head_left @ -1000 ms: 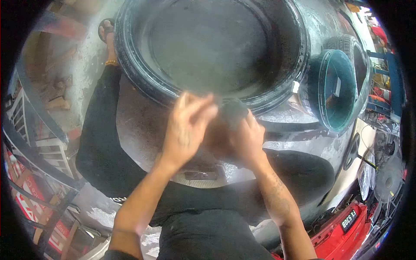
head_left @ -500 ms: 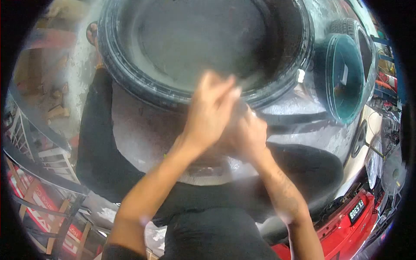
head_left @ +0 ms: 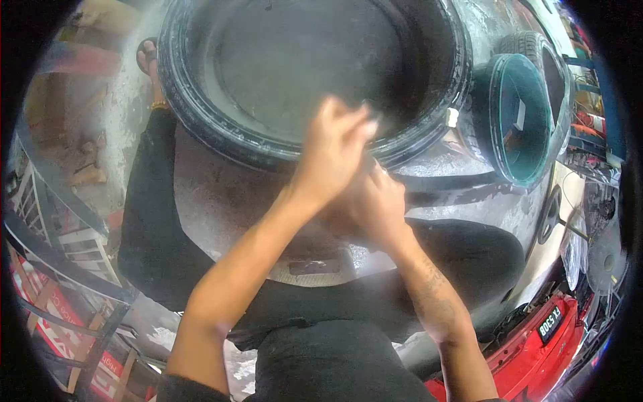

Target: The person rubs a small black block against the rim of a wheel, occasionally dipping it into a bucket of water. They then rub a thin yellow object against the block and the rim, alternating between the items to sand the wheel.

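A large round black tub (head_left: 221, 144) with cloudy water inside stands in front of me. My left hand (head_left: 333, 144) is over its near rim, closed, with the fingertips bunched and slightly smeared by motion. Just below and to the right, my right hand (head_left: 380, 201) is curled closed, close against the left one. What the two hands hold between them is hidden by the fingers and the blur. A small white patch (head_left: 453, 118) shows on the tub's right rim.
A teal bucket (head_left: 497, 127) lies tilted on the right beside a tyre (head_left: 526, 44). A red car bumper (head_left: 536, 345) with a number plate is at lower right. Metal racks (head_left: 67, 268) and red-and-white boxes (head_left: 67, 328) stand at left. My legs (head_left: 151, 214) straddle the wet floor.
Both hands stay together near the tub's rim, with the left shifted slightly up and right. The tub and bucket sit a little further left in view as the camera shifts.
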Action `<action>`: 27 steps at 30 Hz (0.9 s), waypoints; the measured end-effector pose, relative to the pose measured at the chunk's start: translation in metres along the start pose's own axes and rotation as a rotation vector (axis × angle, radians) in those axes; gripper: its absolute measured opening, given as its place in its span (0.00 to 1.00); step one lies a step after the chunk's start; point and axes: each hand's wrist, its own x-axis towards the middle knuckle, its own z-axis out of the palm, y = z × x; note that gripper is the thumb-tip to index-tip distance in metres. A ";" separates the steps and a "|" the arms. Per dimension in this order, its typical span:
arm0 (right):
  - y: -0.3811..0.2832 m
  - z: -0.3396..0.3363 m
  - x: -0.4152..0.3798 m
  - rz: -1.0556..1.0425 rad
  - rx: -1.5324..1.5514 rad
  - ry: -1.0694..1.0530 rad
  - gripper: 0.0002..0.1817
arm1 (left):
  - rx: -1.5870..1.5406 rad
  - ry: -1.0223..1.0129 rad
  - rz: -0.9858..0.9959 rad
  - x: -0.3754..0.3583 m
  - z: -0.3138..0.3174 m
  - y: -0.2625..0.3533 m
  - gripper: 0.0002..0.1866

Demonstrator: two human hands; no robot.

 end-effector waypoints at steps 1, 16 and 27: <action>0.001 0.003 0.000 -0.006 -0.003 0.008 0.29 | 0.032 -0.016 -0.017 -0.024 -0.015 0.008 0.17; 0.000 0.007 -0.004 0.071 0.175 0.038 0.21 | -0.046 -0.123 0.234 0.145 0.083 0.072 0.24; 0.010 0.010 -0.018 0.038 0.378 0.078 0.16 | 0.971 -0.701 0.389 0.189 0.401 0.074 0.20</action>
